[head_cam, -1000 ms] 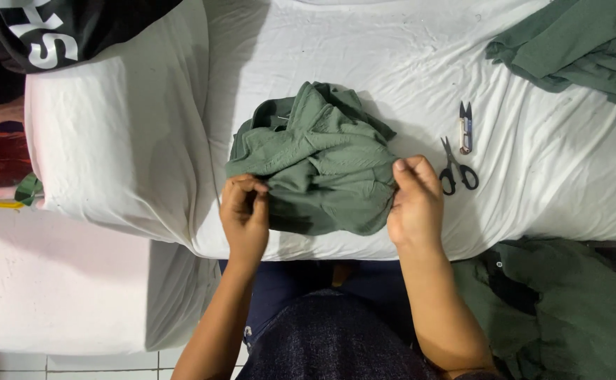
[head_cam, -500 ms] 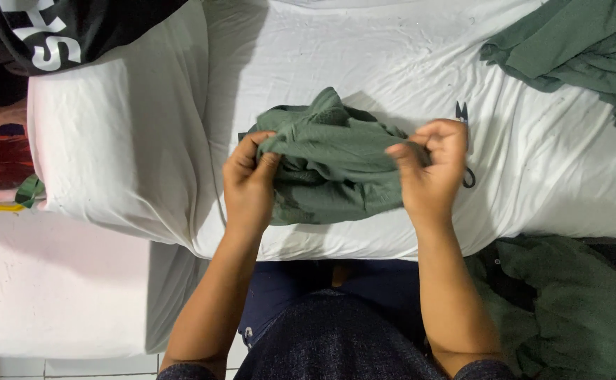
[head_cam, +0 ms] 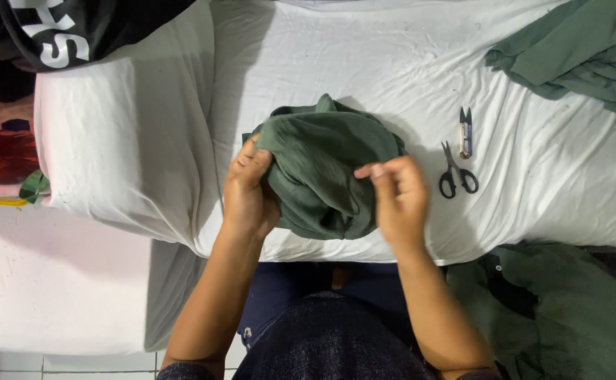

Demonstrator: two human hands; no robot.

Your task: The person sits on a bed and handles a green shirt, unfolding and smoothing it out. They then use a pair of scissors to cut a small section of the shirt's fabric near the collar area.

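Both hands grip a bunched green garment (head_cam: pixel 322 169) on the white sheet (head_cam: pixel 364 63): left hand (head_cam: pixel 248 193) clamped on its edge, right hand (head_cam: pixel 396 197) pinching the fabric. Its shape stays unclear.

The bundled garment (head_cam: pixel 322 169) sat on the bench (head_cam: pixel 392 63); scissors (head_cam: pixel 456 172) lay right, with probably a thread snip (head_cam: pixel 466 132) behind.

A single head-worn camera looks almost straight down onto the white-sheeted table (head_cam: pixel 406 63), close above its near edge. The table fills the upper frame, the wearer's lap lies below it, and floor shows to its lower left.
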